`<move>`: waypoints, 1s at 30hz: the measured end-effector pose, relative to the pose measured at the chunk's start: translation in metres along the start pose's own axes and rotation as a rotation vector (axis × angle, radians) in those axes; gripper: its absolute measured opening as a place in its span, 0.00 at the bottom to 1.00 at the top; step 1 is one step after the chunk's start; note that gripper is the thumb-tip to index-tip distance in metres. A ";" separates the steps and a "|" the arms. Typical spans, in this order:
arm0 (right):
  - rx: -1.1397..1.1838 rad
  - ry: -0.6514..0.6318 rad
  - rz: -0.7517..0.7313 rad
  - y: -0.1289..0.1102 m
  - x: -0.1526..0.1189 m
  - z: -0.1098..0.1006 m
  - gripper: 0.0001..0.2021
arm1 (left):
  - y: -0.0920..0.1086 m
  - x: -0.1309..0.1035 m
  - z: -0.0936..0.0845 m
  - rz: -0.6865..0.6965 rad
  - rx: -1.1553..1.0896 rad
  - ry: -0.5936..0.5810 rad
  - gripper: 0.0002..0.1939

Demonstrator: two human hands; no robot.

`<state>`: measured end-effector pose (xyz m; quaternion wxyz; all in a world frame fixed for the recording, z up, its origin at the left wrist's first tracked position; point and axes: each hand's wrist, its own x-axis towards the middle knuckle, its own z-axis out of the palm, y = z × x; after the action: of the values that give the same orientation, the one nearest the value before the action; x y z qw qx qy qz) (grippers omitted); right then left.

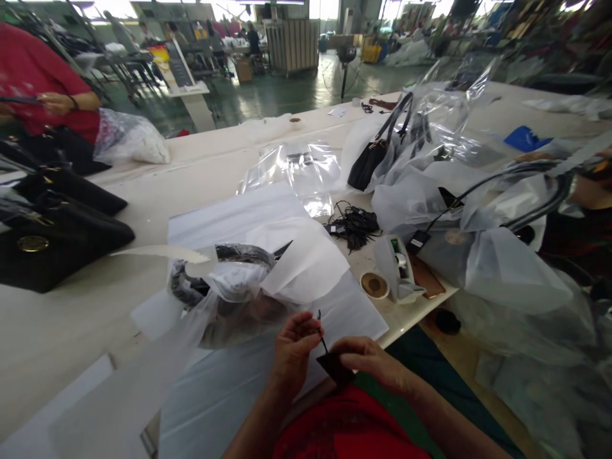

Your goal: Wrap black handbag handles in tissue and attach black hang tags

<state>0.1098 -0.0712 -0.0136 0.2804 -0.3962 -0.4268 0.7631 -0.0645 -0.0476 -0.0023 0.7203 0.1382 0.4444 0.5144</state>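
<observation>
Close to my body at the table's edge, I hold a small dark tag (337,368) with a thin black strap (323,338). My left hand (295,347) pinches the strap near its upper end. The fingers of my right hand (370,359) are closed on the flat tag, partly covering it. Just beyond my left hand lies a handbag (229,322) in white tissue and clear wrap, its wrapped handles (243,254) showing. Sheets of white paper (210,389) lie under it. A pile of black straps with tags (354,224) sits farther right.
Black handbags (67,236) stand at the left, near a person in red (43,70). To the right are a tape roll (374,285), a small white box (396,268), a phone-like brown object (428,278) and plastic-wrapped bags (430,191). Clear plastic sheets (296,166) lie mid-table.
</observation>
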 end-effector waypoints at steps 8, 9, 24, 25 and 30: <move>0.339 0.200 -0.096 -0.008 0.039 0.035 0.15 | -0.002 -0.022 -0.018 0.220 0.228 -0.245 0.14; 0.369 0.225 -0.082 -0.008 0.042 0.038 0.14 | -0.003 -0.024 -0.020 0.247 0.255 -0.245 0.13; -0.001 0.012 -0.169 -0.013 0.043 0.058 0.11 | 0.030 -0.034 -0.034 0.160 0.550 -0.009 0.14; -0.046 -0.002 -0.175 -0.012 0.044 0.058 0.11 | 0.032 -0.033 -0.033 0.151 0.516 -0.010 0.13; -0.215 -0.008 -0.331 -0.009 0.051 0.065 0.09 | 0.035 -0.037 -0.038 0.310 0.532 0.164 0.09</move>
<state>0.0290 -0.0554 -0.0031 0.3565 -0.3453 -0.5664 0.6579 -0.1186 -0.0741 0.0182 0.5335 0.3459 0.5935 0.4934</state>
